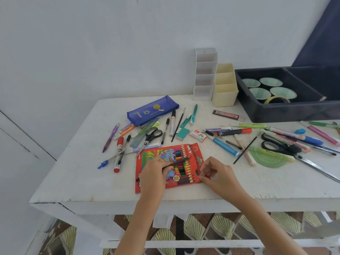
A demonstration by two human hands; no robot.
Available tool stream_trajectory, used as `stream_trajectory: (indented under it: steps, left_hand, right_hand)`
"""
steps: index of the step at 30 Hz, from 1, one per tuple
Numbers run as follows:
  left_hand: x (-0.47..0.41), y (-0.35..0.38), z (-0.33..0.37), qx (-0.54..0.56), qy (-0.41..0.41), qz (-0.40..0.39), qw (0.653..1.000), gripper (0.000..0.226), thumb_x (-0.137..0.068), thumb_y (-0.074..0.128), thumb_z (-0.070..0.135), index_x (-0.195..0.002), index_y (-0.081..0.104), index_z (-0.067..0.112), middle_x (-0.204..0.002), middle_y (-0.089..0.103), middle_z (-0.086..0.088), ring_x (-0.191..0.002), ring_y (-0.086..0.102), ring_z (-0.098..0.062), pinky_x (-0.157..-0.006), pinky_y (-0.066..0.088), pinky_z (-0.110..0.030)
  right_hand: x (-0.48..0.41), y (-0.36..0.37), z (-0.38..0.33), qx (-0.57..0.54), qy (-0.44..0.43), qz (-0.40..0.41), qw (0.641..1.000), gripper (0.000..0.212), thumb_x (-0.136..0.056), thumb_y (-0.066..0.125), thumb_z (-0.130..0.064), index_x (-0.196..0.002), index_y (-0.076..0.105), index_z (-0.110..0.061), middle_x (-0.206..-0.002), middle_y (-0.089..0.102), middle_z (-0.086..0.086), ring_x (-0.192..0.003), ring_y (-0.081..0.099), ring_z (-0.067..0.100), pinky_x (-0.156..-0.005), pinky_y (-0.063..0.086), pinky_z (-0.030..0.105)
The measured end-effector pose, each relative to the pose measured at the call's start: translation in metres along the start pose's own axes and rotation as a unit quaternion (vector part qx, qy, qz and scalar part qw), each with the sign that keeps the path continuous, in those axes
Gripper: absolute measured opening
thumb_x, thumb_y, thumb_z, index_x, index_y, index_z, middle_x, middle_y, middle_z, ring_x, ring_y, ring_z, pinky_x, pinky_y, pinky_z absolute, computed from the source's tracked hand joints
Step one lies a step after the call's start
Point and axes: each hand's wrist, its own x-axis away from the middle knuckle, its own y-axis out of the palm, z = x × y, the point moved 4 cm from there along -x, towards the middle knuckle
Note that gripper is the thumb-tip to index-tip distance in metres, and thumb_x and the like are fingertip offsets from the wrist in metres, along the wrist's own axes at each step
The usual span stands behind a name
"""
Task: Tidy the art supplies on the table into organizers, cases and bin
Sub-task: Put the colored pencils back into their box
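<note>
On the pencil box [182, 172], "18"

Home room: worn white table [184, 196], patterned floor tiles [220, 227]

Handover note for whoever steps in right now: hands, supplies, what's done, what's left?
Left grip holds a dark pencil over the red pencil box; right grip pinches the box's right edge.
Pens, markers and scissors lie scattered on the table; blue pencil case at back.
Done: white organizer and cream organizer look empty; bin holds only cups, tape.
Left: nearly everything.
</note>
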Motion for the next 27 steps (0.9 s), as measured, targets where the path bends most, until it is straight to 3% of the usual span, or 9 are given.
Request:
stream_trajectory:
  steps: [3, 6, 8, 10, 12, 15, 19, 23, 27]
  left_hand:
    - [-0.001, 0.002, 0.004, 0.007, 0.018, -0.004, 1.000, 0.025, -0.092, 0.057, 0.024, -0.104, 0.071, 0.007, -0.096, 0.061, 0.000, -0.084, 0.044, -0.002, -0.069, 0.034, -0.012]
    - [0.004, 0.004, 0.025, 0.041, 0.068, -0.004, 0.997, 0.024, -0.092, 0.058, 0.022, -0.096, 0.071, 0.002, -0.084, 0.058, -0.002, -0.077, 0.048, -0.003, -0.067, 0.038, -0.015]
    - [0.007, 0.009, 0.041, 0.069, 0.099, -0.025, 0.992, 0.024, -0.090, 0.060, 0.022, -0.094, 0.071, 0.001, -0.080, 0.057, -0.004, -0.078, 0.052, -0.013, -0.069, 0.043, -0.024]
    - [0.011, 0.013, 0.054, 0.096, 0.116, -0.054, 0.987, 0.023, -0.089, 0.061, 0.023, -0.100, 0.071, 0.005, -0.083, 0.057, -0.003, -0.082, 0.054, -0.016, -0.073, 0.045, -0.030]
    - [0.014, 0.013, 0.062, 0.104, 0.126, -0.086, 0.983, 0.034, -0.089, 0.060, 0.029, -0.117, 0.066, 0.012, -0.092, 0.056, 0.003, -0.090, 0.053, -0.013, -0.079, 0.045, -0.026]
    - [0.013, 0.007, 0.058, 0.082, 0.121, -0.080, 0.986, 0.053, -0.091, 0.051, 0.040, -0.139, 0.043, 0.020, -0.121, 0.052, 0.008, -0.115, 0.046, -0.008, -0.098, 0.039, -0.022]
    - [0.001, 0.006, 0.024, 0.024, 0.015, -0.076, 0.997, 0.050, -0.100, 0.037, 0.035, -0.146, 0.028, 0.019, -0.151, 0.030, 0.002, -0.141, 0.021, -0.010, -0.113, 0.019, -0.025]
    - [-0.003, 0.022, -0.002, -0.052, -0.025, -0.131, 0.990, 0.059, -0.100, 0.029, 0.041, -0.150, 0.010, 0.017, -0.159, 0.002, 0.000, -0.145, -0.006, -0.016, -0.116, -0.001, -0.031]
    - [-0.003, 0.029, -0.007, -0.081, -0.023, -0.132, 0.988, 0.061, -0.099, 0.023, 0.043, -0.150, 0.002, 0.016, -0.158, -0.007, -0.001, -0.144, -0.012, -0.016, -0.111, -0.011, -0.026]
  right_hand:
    - [-0.001, -0.012, -0.003, 0.028, -0.031, 0.053, 0.998, 0.024, -0.080, 0.068, -0.003, -0.083, 0.060, -0.025, -0.079, 0.063, -0.010, -0.073, 0.055, 0.005, -0.067, 0.043, 0.014]
    - [-0.002, -0.021, -0.016, 0.123, -0.121, 0.091, 0.981, 0.028, -0.081, 0.068, -0.007, -0.105, 0.066, -0.021, -0.097, 0.062, -0.011, -0.084, 0.048, 0.004, -0.074, 0.037, 0.008]
    - [-0.003, -0.021, -0.022, 0.195, -0.179, 0.079, 0.961, 0.033, -0.078, 0.072, -0.009, -0.110, 0.068, -0.017, -0.097, 0.064, -0.009, -0.089, 0.044, 0.009, -0.080, 0.037, 0.016]
    - [-0.003, -0.025, -0.021, 0.219, -0.208, 0.086, 0.950, 0.030, -0.071, 0.077, -0.008, -0.100, 0.073, -0.013, -0.083, 0.067, -0.006, -0.083, 0.049, 0.016, -0.072, 0.045, 0.029]
    - [-0.002, -0.032, -0.013, 0.216, -0.202, 0.083, 0.952, 0.024, -0.069, 0.078, -0.005, -0.092, 0.076, -0.012, -0.075, 0.066, -0.004, -0.075, 0.054, 0.022, -0.065, 0.049, 0.037]
    - [0.002, -0.055, 0.008, 0.201, -0.154, 0.100, 0.962, 0.021, -0.072, 0.074, 0.001, -0.089, 0.076, -0.010, -0.074, 0.067, -0.003, -0.072, 0.054, 0.025, -0.064, 0.049, 0.044]
    - [0.011, -0.096, 0.036, 0.216, -0.084, 0.147, 0.962, 0.019, -0.074, 0.070, 0.002, -0.090, 0.075, -0.007, -0.076, 0.065, -0.002, -0.073, 0.050, 0.024, -0.067, 0.044, 0.041]
    - [0.014, -0.106, 0.049, 0.246, -0.070, 0.143, 0.956, 0.022, -0.072, 0.071, 0.007, -0.086, 0.076, -0.008, -0.072, 0.064, 0.001, -0.072, 0.049, 0.026, -0.067, 0.040, 0.037]
    - [0.014, -0.089, 0.048, 0.236, -0.076, 0.110, 0.962, 0.024, -0.067, 0.075, 0.006, -0.083, 0.077, -0.012, -0.071, 0.060, -0.005, -0.072, 0.050, 0.023, -0.065, 0.037, 0.028]
